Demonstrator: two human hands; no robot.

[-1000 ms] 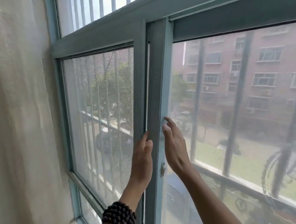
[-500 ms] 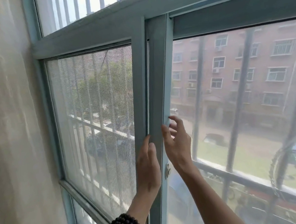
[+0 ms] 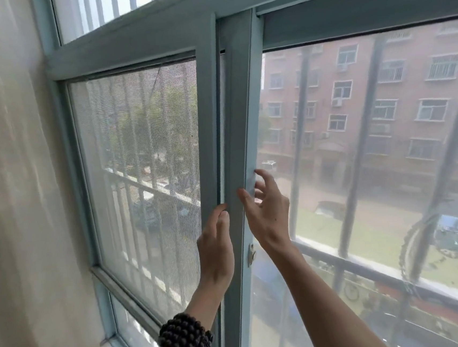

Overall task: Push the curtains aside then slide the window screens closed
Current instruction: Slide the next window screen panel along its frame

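The left hand lies flat on the right stile of the screen, fingers straight and together, tips touching the stile's edge. The right hand has spread, half-bent fingers at the sash just beside. The curtain hangs at the far left.

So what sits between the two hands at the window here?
In the head view, the vertical blue-grey frame stile runs up between the left hand and the right hand; nothing else lies there.
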